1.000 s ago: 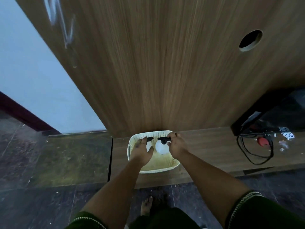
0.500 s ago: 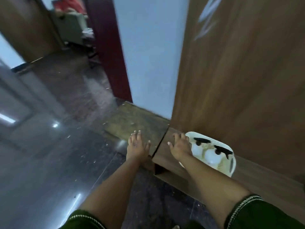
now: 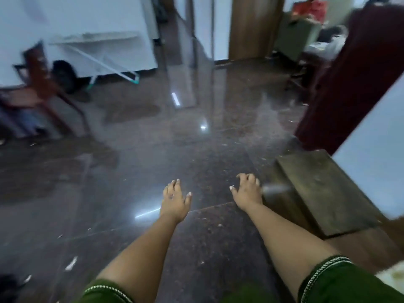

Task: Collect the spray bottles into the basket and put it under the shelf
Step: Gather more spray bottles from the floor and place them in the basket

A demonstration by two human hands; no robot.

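Note:
My left hand (image 3: 175, 199) is stretched out over the dark polished floor (image 3: 153, 149), fingers apart and holding nothing. My right hand (image 3: 247, 192) hovers beside it with its fingers slightly curled and nothing in them. Only a pale sliver of the cream basket (image 3: 393, 273) shows at the right edge, behind my right sleeve. The spray bottles and the wooden shelf are out of view.
A low stone step (image 3: 323, 189) lies to the right of my right hand, against a pale wall (image 3: 376, 162). A dark red door frame (image 3: 349, 79) stands behind it. A wooden chair (image 3: 37, 84) and a white rack (image 3: 98, 38) stand at the far left.
My view has swung left, away from the wooden panel and the basket, toward the open room. Both hands let go of the basket and now hang empty over the floor.

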